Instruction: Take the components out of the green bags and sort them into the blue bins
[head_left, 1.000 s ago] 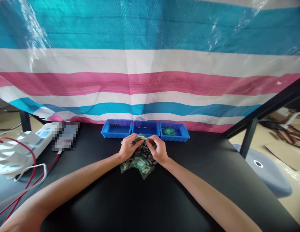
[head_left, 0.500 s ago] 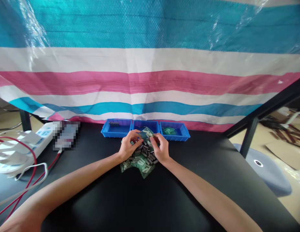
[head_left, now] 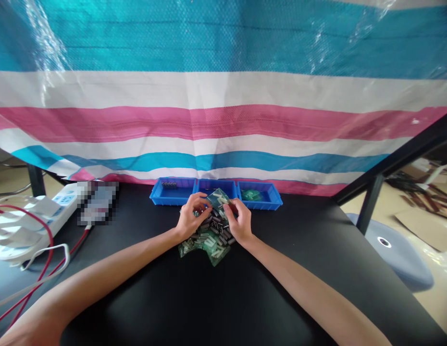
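A small clear greenish plastic bag (head_left: 217, 197) with pale, short rod-like pieces in it is held up between my hands. My right hand (head_left: 239, 220) pinches its right side, thumb toward me. The curled fingers of my left hand (head_left: 191, 215) are at its left edge, the thumb against the lower side. Small shiny metal bits show under the left fingers, too small to name. Below lies a heap of dark, short cylindrical pieces (head_left: 219, 225), partly hidden by the hands. More green plastic bags (head_left: 212, 245) with pale pieces lie at its near side.
Three joined blue bins (head_left: 173, 197) stand behind the hands; the left one holds several small metal rings, the right one green bags (head_left: 251, 194). A white power strip (head_left: 61, 204) with cables lies left on the black table (head_left: 288, 250). A striped sheet (head_left: 223, 120) hangs behind.
Hardly anything differs. Both hands stay in place with the bag, and the view has shifted very slightly.
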`<action>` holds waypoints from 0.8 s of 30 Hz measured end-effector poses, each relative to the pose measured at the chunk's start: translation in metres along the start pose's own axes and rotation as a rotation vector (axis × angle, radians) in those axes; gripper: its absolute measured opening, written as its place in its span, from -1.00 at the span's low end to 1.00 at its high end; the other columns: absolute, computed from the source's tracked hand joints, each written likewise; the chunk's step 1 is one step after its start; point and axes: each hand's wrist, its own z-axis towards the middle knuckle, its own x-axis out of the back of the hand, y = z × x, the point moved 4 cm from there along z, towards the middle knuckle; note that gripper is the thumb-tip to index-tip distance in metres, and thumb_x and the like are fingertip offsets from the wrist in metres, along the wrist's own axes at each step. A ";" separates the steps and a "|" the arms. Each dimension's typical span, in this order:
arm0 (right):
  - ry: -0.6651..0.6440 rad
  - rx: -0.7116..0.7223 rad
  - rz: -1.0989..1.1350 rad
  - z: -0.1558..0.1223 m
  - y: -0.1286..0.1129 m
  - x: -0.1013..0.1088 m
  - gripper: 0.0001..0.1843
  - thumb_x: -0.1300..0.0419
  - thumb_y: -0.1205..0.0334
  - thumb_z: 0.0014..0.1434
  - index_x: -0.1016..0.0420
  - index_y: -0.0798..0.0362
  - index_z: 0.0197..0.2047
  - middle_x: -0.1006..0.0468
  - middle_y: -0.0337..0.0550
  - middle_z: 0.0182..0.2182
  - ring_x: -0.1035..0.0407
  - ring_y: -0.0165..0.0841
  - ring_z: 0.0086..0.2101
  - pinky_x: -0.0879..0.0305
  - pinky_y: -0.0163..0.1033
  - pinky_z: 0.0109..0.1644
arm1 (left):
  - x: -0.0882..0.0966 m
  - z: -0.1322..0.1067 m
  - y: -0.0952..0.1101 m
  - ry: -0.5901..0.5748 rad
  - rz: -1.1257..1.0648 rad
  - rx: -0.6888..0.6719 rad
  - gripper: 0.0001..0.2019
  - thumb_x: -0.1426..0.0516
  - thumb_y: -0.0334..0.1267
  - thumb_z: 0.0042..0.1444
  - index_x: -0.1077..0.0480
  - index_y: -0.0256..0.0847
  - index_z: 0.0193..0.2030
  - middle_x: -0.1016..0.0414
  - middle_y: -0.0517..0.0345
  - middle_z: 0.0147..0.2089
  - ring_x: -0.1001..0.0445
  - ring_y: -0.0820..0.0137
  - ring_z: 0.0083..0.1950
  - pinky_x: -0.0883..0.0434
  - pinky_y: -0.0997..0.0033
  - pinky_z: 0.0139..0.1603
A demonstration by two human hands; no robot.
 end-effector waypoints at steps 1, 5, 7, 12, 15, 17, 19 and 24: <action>0.005 0.001 -0.004 0.000 0.000 0.000 -0.84 -0.11 0.15 0.28 -0.40 0.05 -0.25 -0.45 -0.19 -0.43 -0.35 -0.36 -0.45 -0.31 -0.26 -0.32 | 0.000 0.000 0.000 -0.001 -0.002 0.001 -0.64 -0.21 -0.25 0.12 -0.23 -0.16 0.03 -0.50 0.19 -0.29 -0.43 0.51 -0.43 -0.38 0.51 -0.37; 0.018 0.006 -0.019 0.000 0.001 0.000 -0.85 -0.12 0.16 0.27 -0.40 0.06 -0.26 -0.43 -0.20 -0.44 -0.34 -0.37 -0.45 -0.30 -0.27 -0.32 | 0.000 0.000 0.000 -0.005 -0.015 0.008 -0.63 -0.21 -0.25 0.13 -0.21 -0.17 0.04 -0.50 0.19 -0.29 -0.42 0.51 -0.44 -0.38 0.51 -0.36; 0.015 0.007 -0.022 0.000 0.001 0.000 -0.85 -0.13 0.16 0.27 -0.40 0.05 -0.25 -0.44 -0.20 -0.44 -0.34 -0.37 -0.45 -0.30 -0.28 -0.32 | -0.001 0.000 0.000 -0.004 -0.019 0.010 -0.62 -0.21 -0.25 0.12 -0.21 -0.16 0.04 -0.50 0.19 -0.29 -0.41 0.51 -0.44 -0.37 0.52 -0.37; 0.002 0.007 -0.013 0.000 0.002 0.000 -0.85 -0.12 0.15 0.27 -0.40 0.05 -0.25 -0.45 -0.19 -0.43 -0.36 -0.36 -0.45 -0.31 -0.27 -0.31 | -0.001 0.000 -0.002 0.003 -0.024 0.013 -0.62 -0.22 -0.25 0.11 -0.21 -0.15 0.03 -0.51 0.21 -0.29 -0.40 0.52 -0.45 -0.36 0.53 -0.38; -0.002 0.009 -0.013 0.000 0.002 -0.001 -0.85 -0.12 0.15 0.27 -0.40 0.05 -0.26 -0.44 -0.19 -0.43 -0.35 -0.37 -0.45 -0.31 -0.27 -0.32 | 0.000 0.000 -0.002 0.010 -0.028 0.010 -0.62 -0.22 -0.25 0.11 -0.21 -0.15 0.03 -0.51 0.22 -0.30 -0.40 0.53 -0.45 -0.36 0.54 -0.39; -0.006 0.008 -0.010 0.000 0.003 -0.001 -0.85 -0.12 0.15 0.27 -0.39 0.05 -0.26 -0.44 -0.19 -0.43 -0.35 -0.37 -0.46 -0.31 -0.28 -0.33 | 0.000 0.000 -0.002 0.014 -0.029 0.008 -0.62 -0.22 -0.25 0.10 -0.22 -0.15 0.03 -0.51 0.22 -0.30 -0.40 0.54 -0.46 -0.36 0.54 -0.39; -0.010 0.004 -0.007 0.000 0.004 -0.002 -0.85 -0.12 0.15 0.27 -0.39 0.05 -0.26 -0.45 -0.19 -0.43 -0.36 -0.37 -0.45 -0.32 -0.28 -0.32 | 0.000 0.000 -0.002 0.014 -0.028 0.008 -0.62 -0.23 -0.25 0.10 -0.22 -0.16 0.03 -0.51 0.22 -0.30 -0.40 0.54 -0.46 -0.37 0.54 -0.39; -0.015 0.004 -0.004 0.000 0.005 -0.002 -0.86 -0.13 0.16 0.27 -0.40 0.05 -0.25 -0.46 -0.18 -0.42 -0.38 -0.36 -0.44 -0.32 -0.28 -0.31 | 0.000 0.000 -0.002 0.001 -0.030 0.013 -0.61 -0.23 -0.25 0.11 -0.21 -0.16 0.03 -0.51 0.22 -0.31 -0.39 0.55 -0.48 -0.35 0.54 -0.40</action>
